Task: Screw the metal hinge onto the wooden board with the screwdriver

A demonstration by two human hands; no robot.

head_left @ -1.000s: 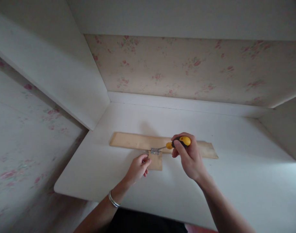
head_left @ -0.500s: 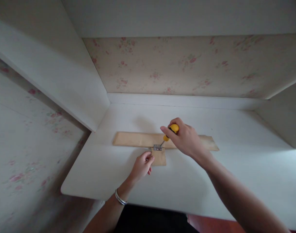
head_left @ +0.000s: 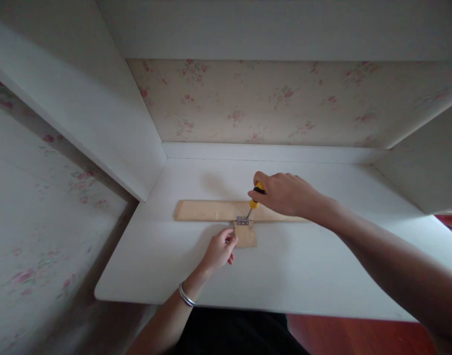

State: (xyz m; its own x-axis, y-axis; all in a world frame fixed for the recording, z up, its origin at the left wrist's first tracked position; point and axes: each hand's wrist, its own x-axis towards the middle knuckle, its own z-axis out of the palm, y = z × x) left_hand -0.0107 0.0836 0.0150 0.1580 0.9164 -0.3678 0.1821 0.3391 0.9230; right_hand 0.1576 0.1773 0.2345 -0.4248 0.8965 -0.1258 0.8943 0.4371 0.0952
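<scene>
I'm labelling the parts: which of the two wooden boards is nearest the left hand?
The small board, its left edge at the left hand; the long board lies farther off, partly behind the right hand.

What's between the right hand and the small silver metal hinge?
Head view: a yellow and black screwdriver, gripped in the right hand, its thin metal shaft extending down to the hinge.

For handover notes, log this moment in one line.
right hand: holds screwdriver at hinge | left hand: at left edge of small board
</scene>
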